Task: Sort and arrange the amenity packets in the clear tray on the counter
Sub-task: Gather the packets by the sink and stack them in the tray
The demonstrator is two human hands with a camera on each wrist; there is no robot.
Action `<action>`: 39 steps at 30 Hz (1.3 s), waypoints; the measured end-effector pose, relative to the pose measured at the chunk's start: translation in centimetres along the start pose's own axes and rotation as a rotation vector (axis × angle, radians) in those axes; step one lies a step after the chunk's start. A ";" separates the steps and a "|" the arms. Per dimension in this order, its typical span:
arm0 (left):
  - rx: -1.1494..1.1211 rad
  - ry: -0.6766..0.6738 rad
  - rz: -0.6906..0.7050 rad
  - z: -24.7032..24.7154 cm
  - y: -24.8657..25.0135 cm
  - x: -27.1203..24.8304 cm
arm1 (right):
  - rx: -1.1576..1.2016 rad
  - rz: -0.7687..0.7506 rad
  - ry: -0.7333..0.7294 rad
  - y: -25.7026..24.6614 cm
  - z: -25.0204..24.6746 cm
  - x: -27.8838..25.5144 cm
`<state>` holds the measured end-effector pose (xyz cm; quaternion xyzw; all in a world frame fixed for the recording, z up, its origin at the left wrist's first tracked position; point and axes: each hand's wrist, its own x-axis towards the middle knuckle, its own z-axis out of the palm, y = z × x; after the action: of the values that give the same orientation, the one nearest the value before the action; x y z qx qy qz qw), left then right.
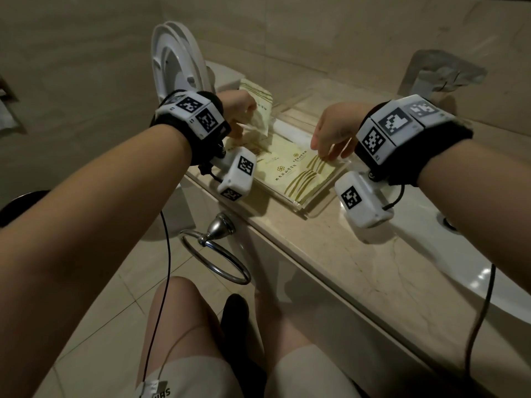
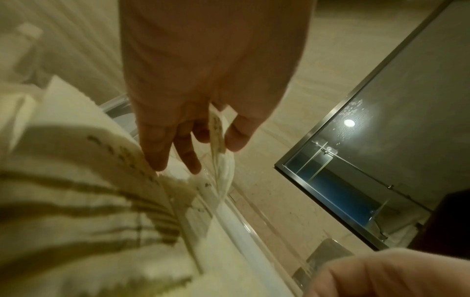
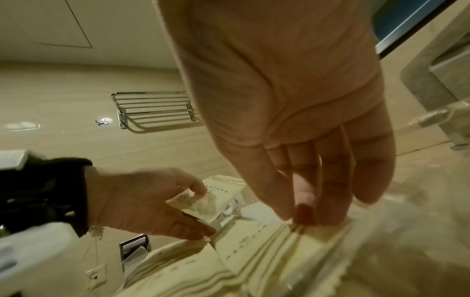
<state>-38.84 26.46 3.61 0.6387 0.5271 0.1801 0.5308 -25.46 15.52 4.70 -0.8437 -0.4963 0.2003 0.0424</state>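
The clear tray [image 1: 321, 206] sits on the tabletop [image 1: 353, 254], packets [image 1: 290, 173] lying inside it; the sink [image 1: 471, 254] lies right, the toilet [image 1: 178, 67] left behind.

The left hand [image 1: 240, 106] is hiding its own fingers behind its back in the head view. The wrist boxes are covering part of the clear tray [image 1: 321, 206]. The packets [image 2: 76, 201] are looking blurry in the left wrist view, and their words are staying too small to read.
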 end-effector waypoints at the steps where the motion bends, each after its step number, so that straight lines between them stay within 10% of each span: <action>1: 0.025 0.010 0.012 0.1 0.0 -0.1 | -0.009 0.011 0.003 0.1 0.1 -0.1; 12: 0.204 -0.184 -0.005 -0.3 0.4 0.4 | -0.214 0.023 -0.034 0.5 -0.1 -1.1; 28: 0.239 -0.115 0.127 0.5 1.1 -0.1 | -0.237 -0.024 0.050 0.9 0.5 -1.8; 34: -0.080 -0.101 0.149 0.1 1.5 -1.5 | 0.300 -0.046 0.192 0.3 -0.8 -2.1; 39: 0.080 -0.187 0.187 -0.7 1.9 -3.0 | 0.845 -0.068 0.222 -0.7 -0.4 -1.8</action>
<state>-39.61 24.38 6.46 0.7197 0.4203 0.1471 0.5327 -26.68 14.37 5.82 -0.7517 -0.3906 0.2923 0.4437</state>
